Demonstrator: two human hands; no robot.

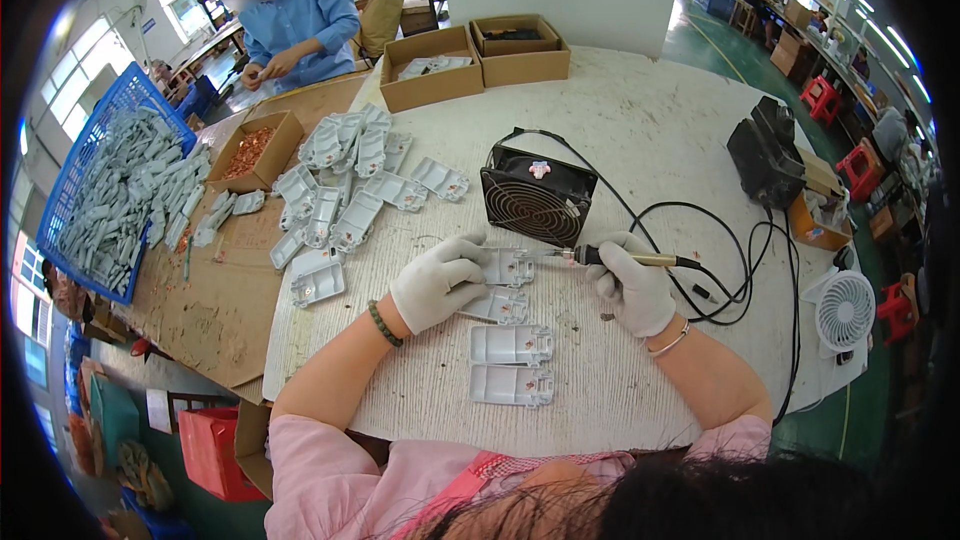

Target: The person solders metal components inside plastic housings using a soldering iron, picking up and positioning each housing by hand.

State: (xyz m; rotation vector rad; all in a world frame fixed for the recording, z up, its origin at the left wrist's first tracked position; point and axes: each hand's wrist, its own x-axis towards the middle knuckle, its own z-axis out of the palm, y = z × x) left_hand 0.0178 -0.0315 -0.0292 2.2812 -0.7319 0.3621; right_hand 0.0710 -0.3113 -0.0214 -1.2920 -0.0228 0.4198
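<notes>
My right hand [635, 285], in a white glove, is closed around a soldering iron [655, 259], its tip pointing left. The tip is at the right end of a light grey plastic housing [508, 267]. My left hand [440, 283], also gloved, has its fingers on the left end of that housing and steadies it on the table. Just below lies a second housing [500, 306], partly covered by the left fingers. Two more housings [510, 345] lie in a column nearer to me, open side up. Small metal parts show at their right ends.
A black fan [537, 195] stands just beyond my hands. Housings [345, 180] are heaped left of it, near a carton of copper-coloured pieces [262, 155] and a blue basket [75, 230]. Black cables [745, 285] loop right, by a black device [766, 155] and white fan [850, 310]. A co-worker [300, 15] sits opposite.
</notes>
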